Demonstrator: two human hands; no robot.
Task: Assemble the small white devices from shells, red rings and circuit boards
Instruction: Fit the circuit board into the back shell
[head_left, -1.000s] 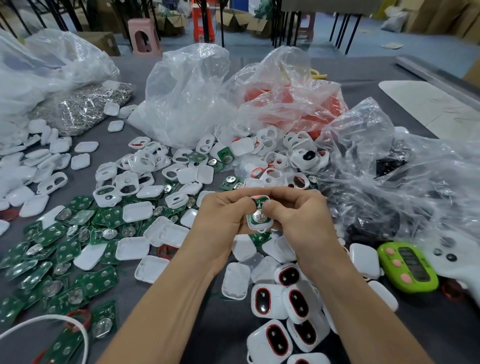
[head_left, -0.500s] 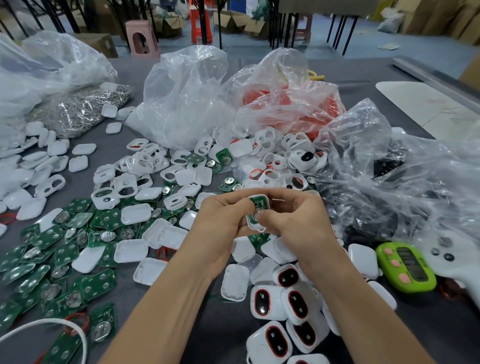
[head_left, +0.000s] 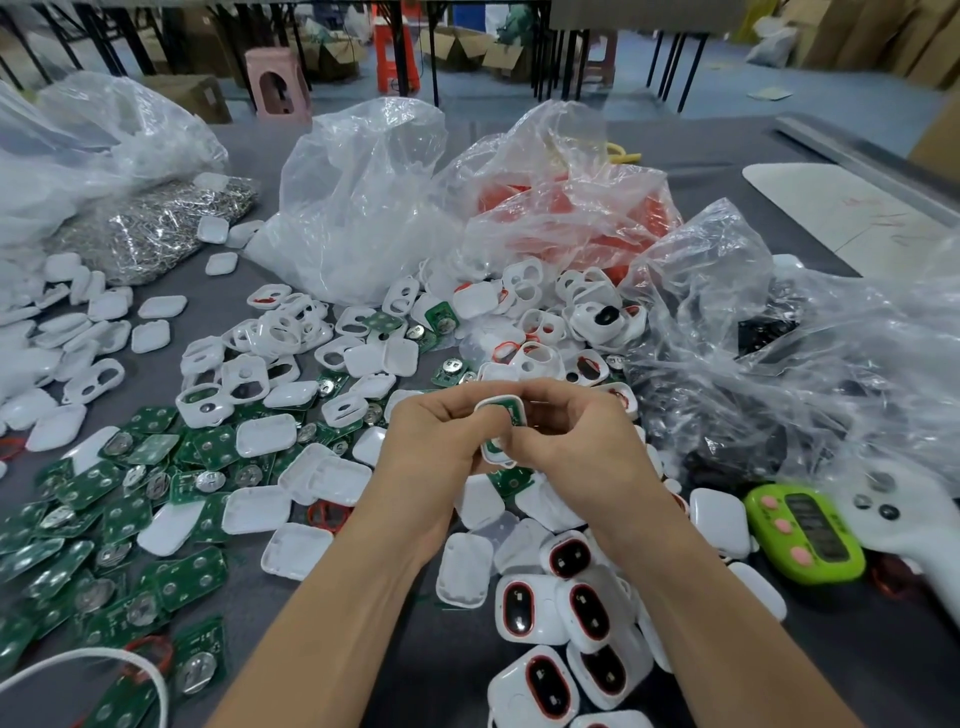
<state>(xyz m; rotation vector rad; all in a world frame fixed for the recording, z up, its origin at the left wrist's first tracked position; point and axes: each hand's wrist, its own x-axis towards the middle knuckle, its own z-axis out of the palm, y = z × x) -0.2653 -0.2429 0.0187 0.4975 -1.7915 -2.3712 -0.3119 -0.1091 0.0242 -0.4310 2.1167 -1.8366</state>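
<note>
Above the middle of the table my left hand (head_left: 434, 441) and my right hand (head_left: 571, 441) both grip one small white shell with a green circuit board (head_left: 506, 415) seated in it. My thumbs press on the board and hide most of it. Green circuit boards (head_left: 119, 519) with silver discs lie scattered at the left. White shells (head_left: 270, 364) with oval holes and plain white back covers (head_left: 296, 551) are spread around them. Several assembled devices (head_left: 566, 618) with red rings lie just below my hands. A loose red ring (head_left: 327, 514) sits by my left wrist.
Clear plastic bags stand behind: one with white parts (head_left: 358, 208), one with red rings (head_left: 571, 208), one with dark parts (head_left: 769, 353). A pile of silver metal bits (head_left: 150, 228) lies far left. A green timer (head_left: 805, 535) and a white handle (head_left: 904, 530) lie at right.
My right thumb has slid over the board, now covering the silver disc that showed earlier. The held shell has tilted slightly. Both hands stay in the same place.
</note>
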